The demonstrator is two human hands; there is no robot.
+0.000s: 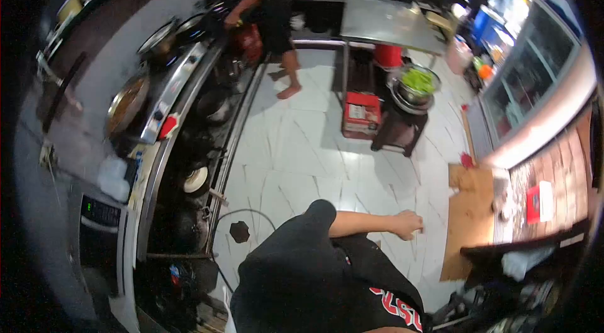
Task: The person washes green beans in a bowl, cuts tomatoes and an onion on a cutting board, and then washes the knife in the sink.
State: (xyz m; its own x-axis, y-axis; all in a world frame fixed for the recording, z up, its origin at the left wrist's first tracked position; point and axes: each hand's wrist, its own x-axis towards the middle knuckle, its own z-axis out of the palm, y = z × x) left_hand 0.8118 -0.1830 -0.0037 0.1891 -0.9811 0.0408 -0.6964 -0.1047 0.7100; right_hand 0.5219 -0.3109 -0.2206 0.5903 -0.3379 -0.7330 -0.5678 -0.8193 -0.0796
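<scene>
Hanging over the white tiled floor [296, 144], the left hand [409, 225] is showing loosely curled fingers and no visible object; too small to tell whether they are touching or apart. The right hand is not showing. The brown sheet [472, 220] is lying on the floor just right of the left hand, nearest to it. Ahead, a dark stool [402, 132] is standing in the way, carrying a metal bowl [416, 95] of green leaves [418, 79]. A red box [362, 114] is sitting beside the stool, near the steel tabletop [393, 22]. On the left, the stove counter [178, 91] is running along the wall, with pans sitting by it and a co-worker [270, 3] standing barefoot at its far end. A thin hose [248, 211] is curving across the floor by the dark sleeve [322, 216]. On the right, a glass-door fridge [531, 75] is standing beyond the sheet.
</scene>
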